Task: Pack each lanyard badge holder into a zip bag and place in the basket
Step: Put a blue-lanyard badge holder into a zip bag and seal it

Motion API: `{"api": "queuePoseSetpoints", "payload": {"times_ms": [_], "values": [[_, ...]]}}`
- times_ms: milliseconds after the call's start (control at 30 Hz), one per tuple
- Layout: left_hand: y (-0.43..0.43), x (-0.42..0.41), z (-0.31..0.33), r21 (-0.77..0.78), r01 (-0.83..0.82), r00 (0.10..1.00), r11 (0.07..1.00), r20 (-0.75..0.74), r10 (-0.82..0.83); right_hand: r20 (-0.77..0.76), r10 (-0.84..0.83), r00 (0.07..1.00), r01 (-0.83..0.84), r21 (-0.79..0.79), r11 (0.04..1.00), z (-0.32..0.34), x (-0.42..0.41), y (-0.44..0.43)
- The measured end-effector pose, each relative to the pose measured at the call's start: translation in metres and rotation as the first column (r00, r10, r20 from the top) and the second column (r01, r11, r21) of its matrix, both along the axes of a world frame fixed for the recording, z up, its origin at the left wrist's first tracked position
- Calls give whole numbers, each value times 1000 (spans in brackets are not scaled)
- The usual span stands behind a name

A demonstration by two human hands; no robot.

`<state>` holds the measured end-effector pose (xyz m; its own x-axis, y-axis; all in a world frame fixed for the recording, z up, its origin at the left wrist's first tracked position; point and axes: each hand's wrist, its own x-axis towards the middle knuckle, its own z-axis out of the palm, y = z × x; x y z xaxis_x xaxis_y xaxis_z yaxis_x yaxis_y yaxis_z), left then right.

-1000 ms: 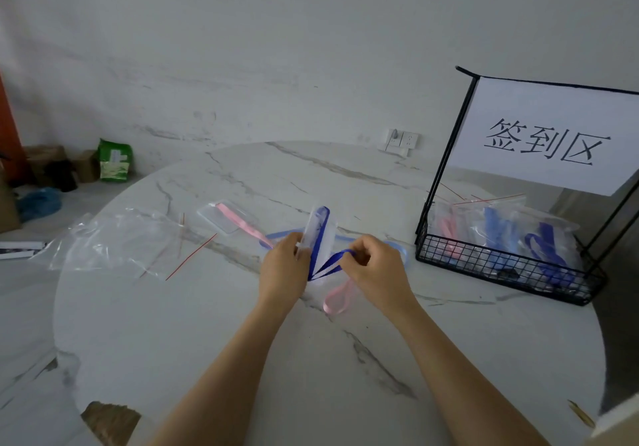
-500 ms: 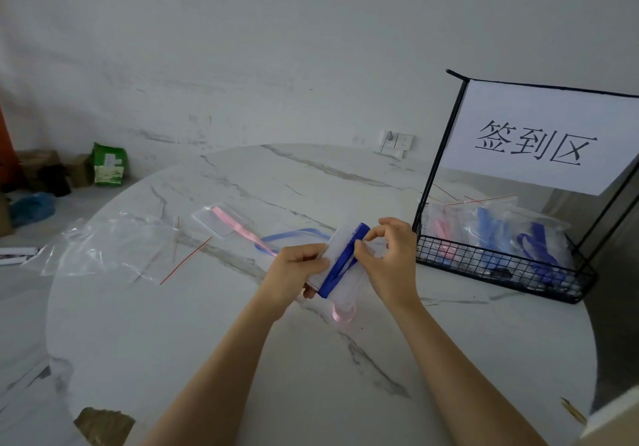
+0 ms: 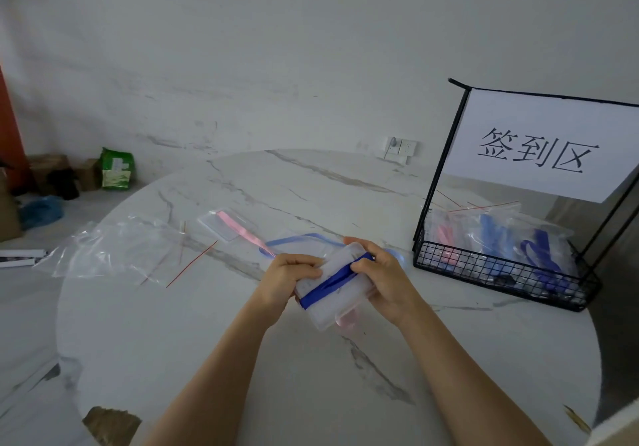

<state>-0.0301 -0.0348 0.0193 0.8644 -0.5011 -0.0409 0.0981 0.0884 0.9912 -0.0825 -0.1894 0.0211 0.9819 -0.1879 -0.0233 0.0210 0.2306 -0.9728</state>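
We are holding a clear badge holder (image 3: 340, 302) just above the counter (image 3: 242, 359), between our two hands, with its dark blue lanyard (image 3: 328, 284) lying wrapped across its face in a slanting band. Our left hand (image 3: 290, 278) is curling its fingers round the holder's near-left end to steady it. Our right hand (image 3: 383, 279) is pinching the ribbon against the far-right end, which we judge is stopping the wrap from springing loose. Bundling the strap this way is making a flat, compact packet, likely so that it slides into a bag without snagging.

The holder is looking like soft, frosted-clear plastic, rectangular with rounded corners. The lanyard is a flat woven ribbon, matte and limp. Empty zip bags (image 3: 114, 248) are lying crumpled to the left on the counter, thin glossy film with red seal strips, on the left hand's side. Between them and us, a second holder with a pink lanyard (image 3: 221, 227) and a light blue lanyard (image 3: 301, 238) are lying flat on the marble-patterned surface. The black wire basket (image 3: 484, 265) is standing to the right, near the right hand, already carrying filled bags (image 3: 501, 231) of pink and blue ribbon. A white paper sign (image 3: 539, 155) is hanging on a black frame rising from it.
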Motion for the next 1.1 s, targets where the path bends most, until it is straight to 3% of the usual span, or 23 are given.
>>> {"api": "queuePoseSetpoints", "payload": {"times_ms": [167, 400, 533, 667, 767, 900, 967, 1100], "values": [[-5, -1, -3, 163, -268, 959, 949, 134, 248, -133, -161, 978, 164, 10, 986, -9, 7, 5], [1, 4, -2, 111, -568, 813, 815, 231, 535, -179, -251, 951, 259, 23, 966, -16, 9, 7], [7, 5, 10, 138, -675, 725, 725, 306, 617, -160, -258, 953, 245, -97, 965, -20, 11, 8], [24, 22, 23, 463, -618, 786, 635, 374, 492, -160, -254, 954, 225, -179, 958, -23, 10, 8], [58, 43, 28, 683, -602, 797, 414, 481, 365, -159, -261, 952, 227, -205, 952, -25, 11, 8], [123, 71, 13, 768, -623, 777, 144, 589, 220, -146, -258, 955, 227, -200, 953, -24, 13, 8], [147, 81, -1, 806, -585, 808, 88, 569, 157, -141, -250, 958, 218, -208, 953, -22, 12, 10], [154, 81, -29, 888, -453, 891, 78, 455, -8, -121, -234, 965, 208, -196, 958, -21, 10, 11]]}}
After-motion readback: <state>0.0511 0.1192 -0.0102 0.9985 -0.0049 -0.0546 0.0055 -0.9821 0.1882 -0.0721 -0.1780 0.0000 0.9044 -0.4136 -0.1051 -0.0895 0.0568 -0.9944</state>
